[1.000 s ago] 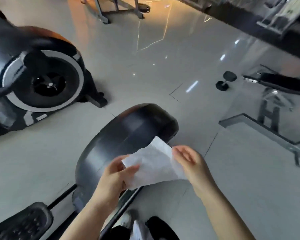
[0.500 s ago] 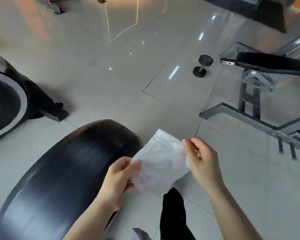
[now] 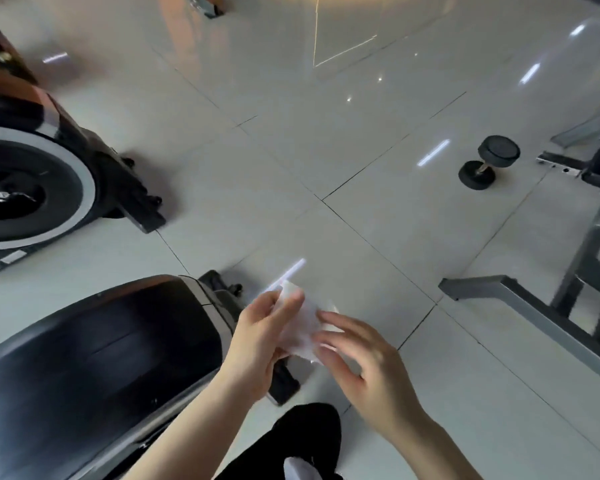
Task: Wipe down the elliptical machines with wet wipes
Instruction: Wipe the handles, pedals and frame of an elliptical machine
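Beside the near elliptical's black housing, left hand pinches a wet wipe, right hand spread against it; wiping apparently not yet begun.

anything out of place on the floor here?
One thing: a lone black dumbbell lies loose on the open tile floor, beside the bench frame and not racked, a possible trip hazard. No spill or damage shows. The wet wipe is between the left hand and right hand.

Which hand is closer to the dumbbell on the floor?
Right. The right hand is nearer to the dumbbell; the left hand, gripping the wipe, is farther left.
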